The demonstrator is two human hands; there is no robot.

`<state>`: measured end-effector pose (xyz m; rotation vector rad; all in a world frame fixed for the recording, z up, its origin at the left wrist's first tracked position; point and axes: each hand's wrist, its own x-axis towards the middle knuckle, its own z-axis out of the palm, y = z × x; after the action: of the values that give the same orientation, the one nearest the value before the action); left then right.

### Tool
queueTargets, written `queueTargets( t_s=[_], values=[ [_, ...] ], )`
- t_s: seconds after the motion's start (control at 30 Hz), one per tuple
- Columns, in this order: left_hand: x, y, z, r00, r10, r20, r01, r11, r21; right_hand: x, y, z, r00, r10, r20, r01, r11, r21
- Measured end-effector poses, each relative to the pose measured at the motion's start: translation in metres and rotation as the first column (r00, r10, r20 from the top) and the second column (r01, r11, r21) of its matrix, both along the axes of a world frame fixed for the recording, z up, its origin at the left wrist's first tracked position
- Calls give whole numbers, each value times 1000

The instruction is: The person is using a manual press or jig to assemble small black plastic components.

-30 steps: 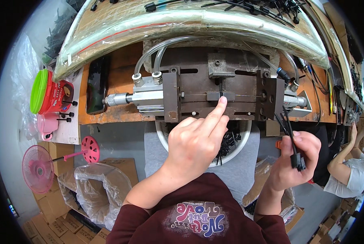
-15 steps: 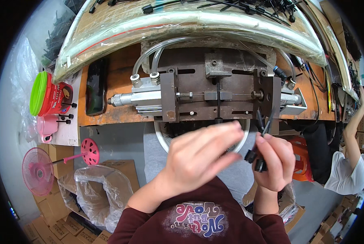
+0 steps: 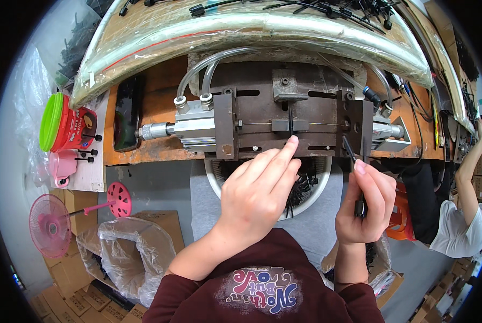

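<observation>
My left hand [image 3: 260, 194] reaches up to the bench fixture with fingers stretched out. Its index fingertip touches or lies over a thin black rod [image 3: 291, 123] standing in the small centre block of the fixture [image 3: 316, 107]; the rod's near end is hidden beneath the fingers. At the right, my right hand [image 3: 366, 202] is closed round a few black plastic rods [image 3: 349, 148], their tips pointing up and their thick knobbed ends partly hidden in the palm. Below the fixture, a round white basket [image 3: 327, 185] on my lap holds many similar black pieces.
Metal cylinders [image 3: 198, 132] with clear hoses flank the fixture. A plastic-covered tray [image 3: 252, 27] with loose black rods spans the back. To the left are a red tub [image 3: 74, 129], a pink fan [image 3: 50, 226] and a plastic-lined box [image 3: 128, 242]. A co-worker's arm [image 3: 469, 161] shows far right.
My left hand has moved up and left to the rod in the fixture. The cylinders' inner tips have drawn back from the centre block. The rods in my right hand have turned more upright.
</observation>
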<state>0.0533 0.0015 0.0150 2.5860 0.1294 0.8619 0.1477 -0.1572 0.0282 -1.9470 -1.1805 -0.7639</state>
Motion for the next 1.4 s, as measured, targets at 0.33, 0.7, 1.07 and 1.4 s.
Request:
queueTargets(
  t_s=[0.33, 0.7, 1.07, 1.4],
  values=[
    [6, 6, 2, 997, 22, -72, -18, 998, 53, 1, -3, -8, 992, 51, -118, -44, 997, 68],
    [-12, -7, 27, 964, -256, 70, 243, 745, -621, -7, 2, -15, 989, 131, -73, -135, 989, -52],
    [-9, -1, 11, 989, -119, 84, 136, 956, -258, 1, 12, -22, 976, 143, -162, -127, 986, 104],
    [3, 5, 7, 992, 33, -123, -17, 991, 129, -3, -7, -21, 880, 357, -313, -319, 933, 168]
  ],
)
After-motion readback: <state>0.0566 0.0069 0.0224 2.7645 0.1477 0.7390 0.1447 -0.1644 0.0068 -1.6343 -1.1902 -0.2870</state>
